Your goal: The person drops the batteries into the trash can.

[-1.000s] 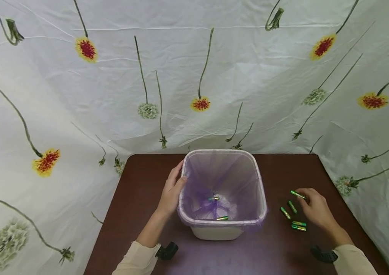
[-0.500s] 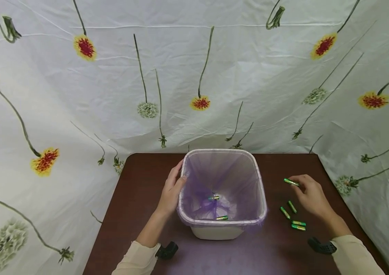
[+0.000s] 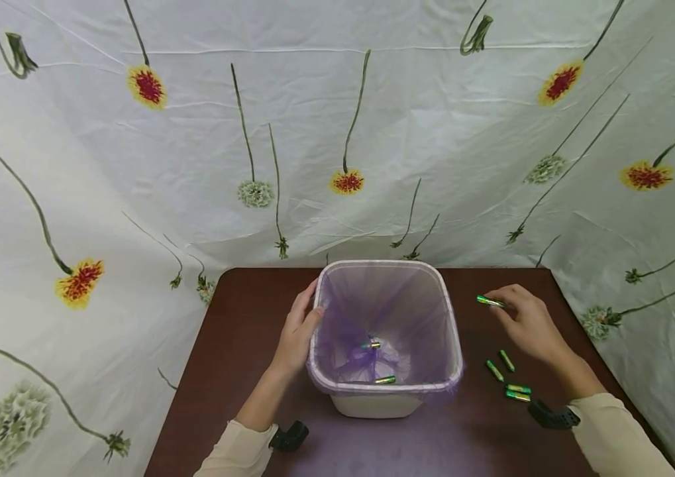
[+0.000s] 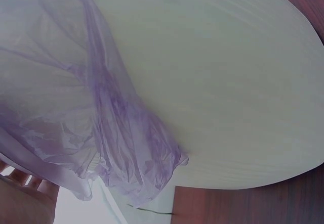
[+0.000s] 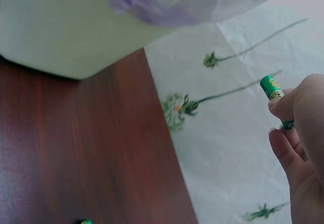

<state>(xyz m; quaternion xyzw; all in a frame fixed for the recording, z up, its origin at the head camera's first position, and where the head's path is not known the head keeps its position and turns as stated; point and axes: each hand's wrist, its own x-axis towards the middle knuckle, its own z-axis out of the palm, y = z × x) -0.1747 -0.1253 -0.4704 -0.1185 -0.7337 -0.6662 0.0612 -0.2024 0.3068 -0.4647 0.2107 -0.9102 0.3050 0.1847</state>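
Note:
A white trash bin (image 3: 373,405) lined with a thin purple bag (image 3: 385,298) stands on the table. Two green-and-gold batteries lie inside, one battery (image 3: 385,379) near the front wall and another battery (image 3: 371,345) farther back. My left hand (image 3: 295,334) grips the bin's left rim, thumb over the edge and fingers along the outside. To the right of the bin, my right hand (image 3: 528,321) pinches a green battery (image 3: 486,301) between thumb and fingers, raised above the table. In the right wrist view its green end (image 5: 272,86) sticks out past the fingertips.
Several loose batteries (image 3: 518,396) lie on the dark brown table (image 3: 242,311), right of the bin and below my right hand. A white cloth (image 3: 194,165) printed with flowers hangs behind and at both sides. Black straps (image 3: 289,436) sit at both wrists.
My right hand has lifted the battery away from the loose ones and moved it up and left toward the bin. The left hand and the bin have stayed in place.

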